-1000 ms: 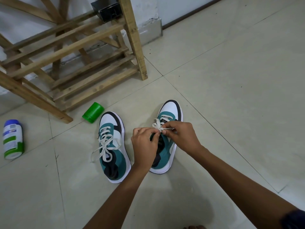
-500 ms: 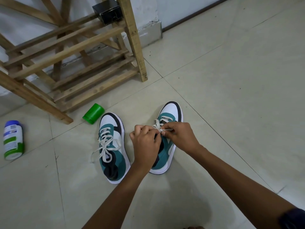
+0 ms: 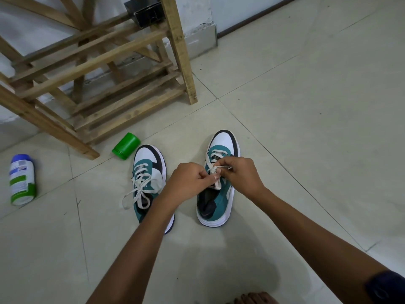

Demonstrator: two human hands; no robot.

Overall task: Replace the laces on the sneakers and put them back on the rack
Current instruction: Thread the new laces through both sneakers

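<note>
Left hand [image 3: 188, 183] shifted left, both hands still pinching lace [image 3: 215, 170].

Two sneakers stand side by side on the floor [image 3: 306, 106], toes pointing away from the person. The left sneaker [image 3: 149, 185] is a little nearer than the right sneaker [image 3: 219, 194]. Both hands meet over the right sneaker: the left hand [image 3: 188, 183] comes in from its left side, the right hand [image 3: 243, 174] from its right, and each pinches the lace [image 3: 209, 164]. The left forearm crosses over the heel of the left sneaker. Behind the sneakers, to the left, stands the rack [image 3: 98, 69], against the wall. A cup [image 3: 126, 146] lies on its side between the rack and the left sneaker's toe. A bottle [image 3: 22, 179] lies far left on the floor. A box [image 3: 145, 9] sits on the rack, high up.
</note>
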